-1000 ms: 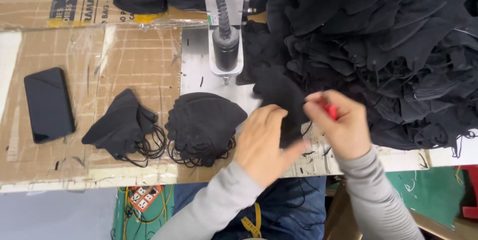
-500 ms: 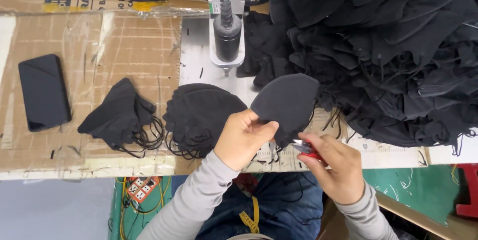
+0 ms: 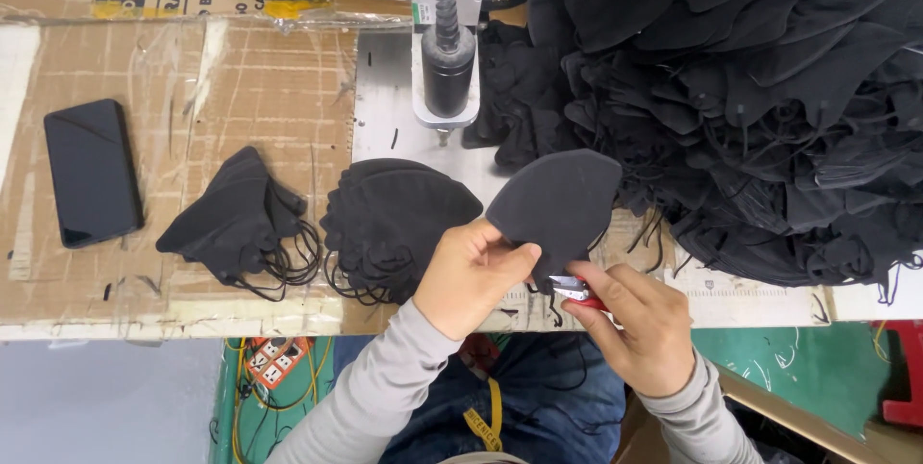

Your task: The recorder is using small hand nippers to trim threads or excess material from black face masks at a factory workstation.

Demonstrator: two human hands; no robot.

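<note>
My left hand (image 3: 471, 274) pinches the lower edge of a flat black face mask (image 3: 562, 204), holding it up over the table's front edge. My right hand (image 3: 639, 325) grips small red-handled snips (image 3: 575, 289), whose metal tip sits at the mask's bottom edge where a loose thread hangs. To the left of my left hand lies a stack of folded black masks (image 3: 389, 219), and further left a smaller bunch of masks (image 3: 236, 224) with ear loops trailing.
A huge heap of black masks (image 3: 760, 99) fills the right side. A machine head (image 3: 447, 50) with a black cylinder stands on a metal plate at centre back. A black phone (image 3: 91, 171) lies on the cardboard-covered table at left.
The mask went from the heap's edge into my left hand, held flat in front of me. My right hand with the snips dropped down below the mask's bottom edge.
</note>
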